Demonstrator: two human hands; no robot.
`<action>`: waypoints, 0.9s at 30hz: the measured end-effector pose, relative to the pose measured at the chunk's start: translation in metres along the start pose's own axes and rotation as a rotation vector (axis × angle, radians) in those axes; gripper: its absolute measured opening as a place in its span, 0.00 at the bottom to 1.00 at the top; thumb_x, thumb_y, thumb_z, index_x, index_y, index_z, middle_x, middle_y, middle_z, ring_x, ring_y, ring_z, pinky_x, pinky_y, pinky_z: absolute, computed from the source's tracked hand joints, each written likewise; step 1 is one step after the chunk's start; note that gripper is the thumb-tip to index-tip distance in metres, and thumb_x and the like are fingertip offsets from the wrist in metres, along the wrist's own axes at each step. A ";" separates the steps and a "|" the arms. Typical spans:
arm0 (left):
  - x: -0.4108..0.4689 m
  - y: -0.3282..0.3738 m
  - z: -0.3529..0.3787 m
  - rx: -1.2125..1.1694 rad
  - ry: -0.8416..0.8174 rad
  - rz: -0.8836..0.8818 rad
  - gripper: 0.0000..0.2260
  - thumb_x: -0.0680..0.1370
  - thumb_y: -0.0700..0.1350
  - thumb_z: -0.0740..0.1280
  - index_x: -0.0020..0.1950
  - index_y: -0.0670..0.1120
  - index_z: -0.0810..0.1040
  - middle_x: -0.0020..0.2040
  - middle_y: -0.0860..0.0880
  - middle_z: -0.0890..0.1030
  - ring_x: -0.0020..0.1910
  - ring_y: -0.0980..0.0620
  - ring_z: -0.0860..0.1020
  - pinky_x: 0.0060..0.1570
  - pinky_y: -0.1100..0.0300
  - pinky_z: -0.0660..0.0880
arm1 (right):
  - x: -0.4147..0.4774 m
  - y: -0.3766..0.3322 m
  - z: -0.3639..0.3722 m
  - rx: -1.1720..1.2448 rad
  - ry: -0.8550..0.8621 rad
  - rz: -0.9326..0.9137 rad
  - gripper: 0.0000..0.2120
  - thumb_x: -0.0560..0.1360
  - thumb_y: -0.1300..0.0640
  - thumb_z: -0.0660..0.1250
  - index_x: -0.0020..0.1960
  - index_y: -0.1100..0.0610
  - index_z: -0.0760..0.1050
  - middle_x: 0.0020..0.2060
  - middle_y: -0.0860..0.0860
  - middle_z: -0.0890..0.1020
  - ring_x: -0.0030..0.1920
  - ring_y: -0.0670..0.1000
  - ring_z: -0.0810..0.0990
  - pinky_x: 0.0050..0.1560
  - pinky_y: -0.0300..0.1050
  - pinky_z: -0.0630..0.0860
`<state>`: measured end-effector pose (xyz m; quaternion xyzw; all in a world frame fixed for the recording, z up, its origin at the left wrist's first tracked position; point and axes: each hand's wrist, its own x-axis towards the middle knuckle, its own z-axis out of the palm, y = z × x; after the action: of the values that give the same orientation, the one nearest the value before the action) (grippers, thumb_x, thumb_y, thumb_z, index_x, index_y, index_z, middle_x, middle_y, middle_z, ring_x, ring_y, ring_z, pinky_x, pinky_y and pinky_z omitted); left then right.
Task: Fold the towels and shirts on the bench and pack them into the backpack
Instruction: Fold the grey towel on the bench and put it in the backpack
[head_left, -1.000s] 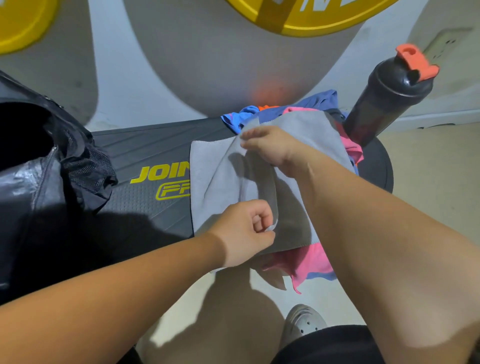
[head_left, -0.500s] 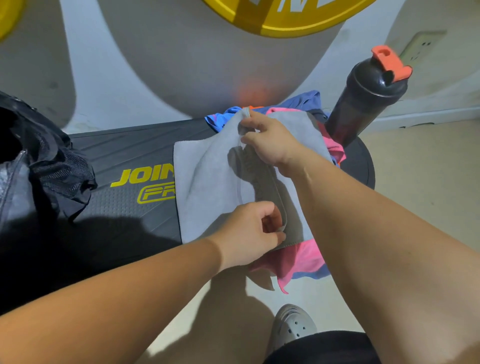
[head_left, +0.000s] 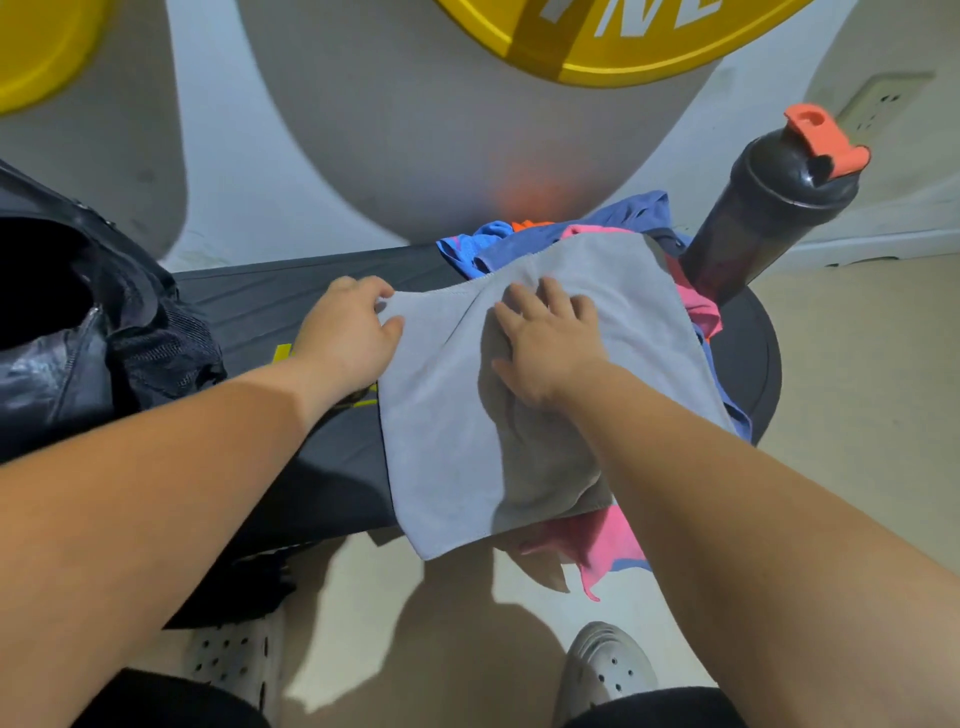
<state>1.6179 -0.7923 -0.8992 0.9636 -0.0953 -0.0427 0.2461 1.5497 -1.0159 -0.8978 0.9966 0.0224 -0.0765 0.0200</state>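
Hiding yellow bench lettering (head_left: 282, 354), left hand (head_left: 348, 332); right hand (head_left: 545, 348) flat on towel (head_left: 441, 441).

The wall (head_left: 218, 156) is pale, painted with a broad grey curved shape (head_left: 415, 130). A big yellow disc with white lettering (head_left: 597, 52) sits at the top edge, and part of another yellow disc (head_left: 36, 52) shows at the upper left. A faint orange glow (head_left: 524, 195) lies low on the grey. A wall socket (head_left: 878, 104) sits at the upper right above a white skirting board (head_left: 857, 244). The floor (head_left: 857, 389) is beige and carries soft shadows. A black ribbed surface (head_left: 270, 301) stands before the wall.
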 end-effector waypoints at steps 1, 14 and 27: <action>0.008 -0.004 0.002 0.039 -0.026 0.029 0.17 0.79 0.48 0.66 0.66 0.48 0.75 0.62 0.45 0.74 0.59 0.46 0.76 0.55 0.56 0.71 | 0.001 0.001 0.004 -0.012 -0.005 0.014 0.28 0.78 0.41 0.59 0.75 0.49 0.61 0.77 0.47 0.57 0.77 0.60 0.50 0.70 0.61 0.56; 0.056 -0.015 0.017 0.165 -0.005 0.082 0.06 0.79 0.45 0.65 0.47 0.44 0.79 0.50 0.43 0.76 0.49 0.38 0.75 0.44 0.51 0.72 | 0.019 0.005 0.012 -0.061 -0.017 0.187 0.38 0.79 0.32 0.50 0.81 0.52 0.49 0.81 0.47 0.44 0.79 0.61 0.37 0.74 0.71 0.40; 0.018 -0.024 0.004 0.092 -0.003 -0.072 0.11 0.75 0.49 0.69 0.51 0.45 0.72 0.49 0.45 0.78 0.47 0.41 0.75 0.43 0.52 0.71 | 0.017 -0.019 0.007 -0.051 0.026 0.099 0.37 0.79 0.33 0.51 0.81 0.51 0.48 0.81 0.52 0.45 0.80 0.61 0.37 0.74 0.70 0.37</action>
<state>1.6386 -0.7772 -0.9146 0.9766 -0.0628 -0.0486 0.1996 1.5646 -0.9961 -0.9083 0.9966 -0.0245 -0.0618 0.0490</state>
